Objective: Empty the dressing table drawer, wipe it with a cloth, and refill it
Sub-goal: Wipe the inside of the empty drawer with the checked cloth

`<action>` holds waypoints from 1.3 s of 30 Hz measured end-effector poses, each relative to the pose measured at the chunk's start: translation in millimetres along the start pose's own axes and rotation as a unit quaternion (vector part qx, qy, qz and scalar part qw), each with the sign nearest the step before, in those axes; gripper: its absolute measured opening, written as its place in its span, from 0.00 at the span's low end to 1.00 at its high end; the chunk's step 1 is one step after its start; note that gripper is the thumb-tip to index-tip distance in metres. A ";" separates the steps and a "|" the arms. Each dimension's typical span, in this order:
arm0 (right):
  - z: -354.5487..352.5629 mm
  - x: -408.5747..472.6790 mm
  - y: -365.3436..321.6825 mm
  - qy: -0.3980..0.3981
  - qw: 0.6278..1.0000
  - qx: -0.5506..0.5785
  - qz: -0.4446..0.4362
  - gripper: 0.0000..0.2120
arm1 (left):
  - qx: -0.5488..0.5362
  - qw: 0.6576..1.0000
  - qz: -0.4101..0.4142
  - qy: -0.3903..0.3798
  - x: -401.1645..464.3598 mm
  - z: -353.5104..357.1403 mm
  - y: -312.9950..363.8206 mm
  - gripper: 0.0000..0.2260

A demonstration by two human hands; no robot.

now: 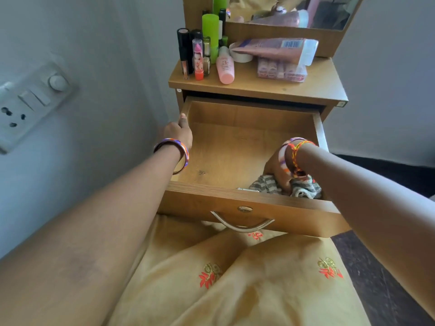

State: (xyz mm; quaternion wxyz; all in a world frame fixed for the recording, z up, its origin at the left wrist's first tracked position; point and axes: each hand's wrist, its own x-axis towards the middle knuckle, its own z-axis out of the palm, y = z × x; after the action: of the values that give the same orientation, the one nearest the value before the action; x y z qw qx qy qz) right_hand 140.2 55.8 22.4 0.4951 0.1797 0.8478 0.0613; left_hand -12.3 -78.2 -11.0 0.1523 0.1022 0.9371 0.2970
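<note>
The wooden drawer point(235, 147) of the dressing table is pulled out, and its bare floor shows a small dark mark. My left hand point(177, 132) grips the drawer's left wall, thumb on the rim. My right hand point(279, 171) reaches down into the near right corner and presses a grey striped cloth point(303, 187) against the bottom. The drawer's front panel hides part of the cloth. On the table top point(249, 87) stand several cosmetics: a green bottle point(210, 31), a pink bottle point(225, 67), lipsticks point(197, 60), a pink tube point(273, 49) and a clear packet point(281, 71).
A mirror point(289, 10) rises behind the table top. A white switchboard with a socket point(30, 102) is on the wall at the left. My lap in yellow embroidered fabric point(235, 278) lies under the drawer's metal handle point(242, 223). Dark floor point(376, 267) shows at the right.
</note>
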 end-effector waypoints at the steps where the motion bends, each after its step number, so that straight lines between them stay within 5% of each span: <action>1: 1.5 0.6 0.0 0.011 1.000 0.001 0.003 0.07 | -0.001 1.000 0.005 0.009 0.2 0.0 -0.3 0.27; 4: 11.7 5.9 4.7 0.012 0.984 0.151 -0.099 0.16 | 0.004 0.997 0.045 0.057 2.3 3.6 -1.3 0.24; 9: 28.7 11.5 -4.3 0.162 0.895 0.358 -0.212 0.11 | 0.193 0.941 0.234 0.152 -6.1 12.0 3.1 0.19; 11: 29.7 12.2 -8.3 0.172 0.804 0.507 -0.259 0.10 | 0.180 0.922 0.313 0.137 -12.3 14.9 8.0 0.21; 14: 24.9 2.4 -3.8 0.113 0.573 0.740 -0.334 0.08 | 0.150 0.901 0.396 0.094 -16.4 15.0 10.5 0.27; 16: 23.1 -0.8 1.6 0.113 0.460 0.815 -0.333 0.06 | 0.104 0.904 0.407 0.081 -18.6 13.7 13.1 0.29; 18: 23.0 0.2 4.3 0.102 0.372 0.862 -0.328 0.09 | -0.034 0.945 0.323 -0.022 -28.6 12.9 22.2 0.24; 20: 23.8 1.1 4.5 0.070 0.326 0.886 -0.321 0.13 | -0.229 0.940 0.176 -0.183 -35.3 18.4 32.0 0.15; 23: 24.7 2.1 2.1 0.050 0.307 0.900 -0.307 0.16 | -0.396 0.847 0.044 -0.351 -35.9 26.9 40.3 0.28; 25: 25.5 6.1 1.2 0.045 0.311 0.908 -0.279 0.18 | -0.439 0.815 0.034 -0.377 -31.7 32.0 42.1 0.30; 30: 25.9 18.9 -1.5 0.038 0.375 0.912 -0.163 0.19 | -0.408 0.853 0.004 -0.327 -25.7 37.6 37.5 0.16; 35: 27.3 14.4 0.5 0.050 0.386 0.905 -0.171 0.27 | -0.418 0.866 -0.063 -0.268 -13.0 35.5 23.6 0.02; 39: 30.4 8.8 -5.0 0.107 0.406 0.884 -0.204 0.13 | -0.444 0.856 -0.079 -0.253 -13.4 32.7 20.9 0.04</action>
State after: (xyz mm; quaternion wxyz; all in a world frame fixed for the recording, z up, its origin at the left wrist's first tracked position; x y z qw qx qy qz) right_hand 161.2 52.2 -1.5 -0.0362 0.3312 0.4885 -0.8064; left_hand 13.6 -48.0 -21.1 0.4362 0.0210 0.6399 0.6323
